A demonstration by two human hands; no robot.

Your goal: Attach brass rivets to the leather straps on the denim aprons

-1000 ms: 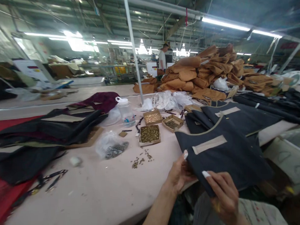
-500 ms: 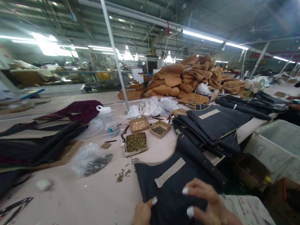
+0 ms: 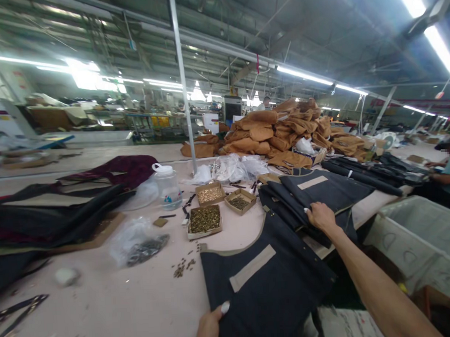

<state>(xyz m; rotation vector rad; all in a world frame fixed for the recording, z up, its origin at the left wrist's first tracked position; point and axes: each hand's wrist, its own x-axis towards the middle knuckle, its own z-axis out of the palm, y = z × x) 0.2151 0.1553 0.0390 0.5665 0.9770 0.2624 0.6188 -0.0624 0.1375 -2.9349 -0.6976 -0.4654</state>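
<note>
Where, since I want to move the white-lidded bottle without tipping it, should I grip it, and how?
Probably around the body of the bottle, below the white lid, from the near side: it stands upright, its wall looks rounded, and clear plastic crowds its left.

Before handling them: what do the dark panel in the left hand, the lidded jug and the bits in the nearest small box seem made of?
Dark panel: probably heavy cloth, matte; little shine, pale edging along its curve.
Lidded jug: likely glossy plastic; see-through body, though glass is possible.
Bits: probably metal with a brassy finish, judging by yellowish glints.
</note>
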